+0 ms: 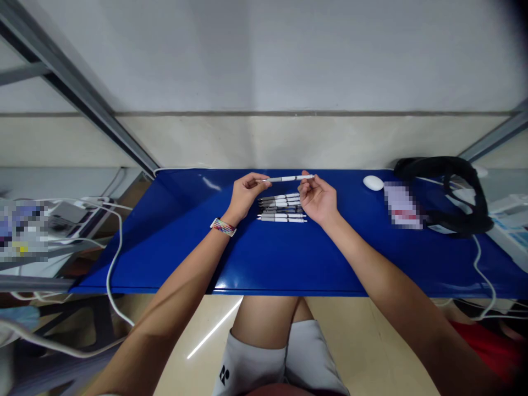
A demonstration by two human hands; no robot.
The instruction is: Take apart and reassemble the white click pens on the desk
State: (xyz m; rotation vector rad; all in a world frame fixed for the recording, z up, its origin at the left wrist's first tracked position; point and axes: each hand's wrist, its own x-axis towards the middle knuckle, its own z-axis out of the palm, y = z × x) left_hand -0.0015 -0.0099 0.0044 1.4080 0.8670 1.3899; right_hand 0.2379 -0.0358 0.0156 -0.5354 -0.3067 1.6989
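A white and grey pen (289,179) is held level above the far part of the blue table (173,236). Its grey tip end sits between the thumb and fingers of my left hand (246,195). The other end is pinched by the fingertips of my right hand (318,196), its palm turned partly up. Just below the held pen, several similar pens (282,218) lie side by side on the table, tips to the left. My right hand covers the right ends of some of them. A colourful woven band (223,226) circles my left wrist.
To the right lie a white computer mouse (373,183), a blurred-out packet (403,205) and a black strap-like headset (462,220). White cables (115,258) hang over the left edge. Grey metal posts (103,110) flank the table; a wall (264,140) stands behind.
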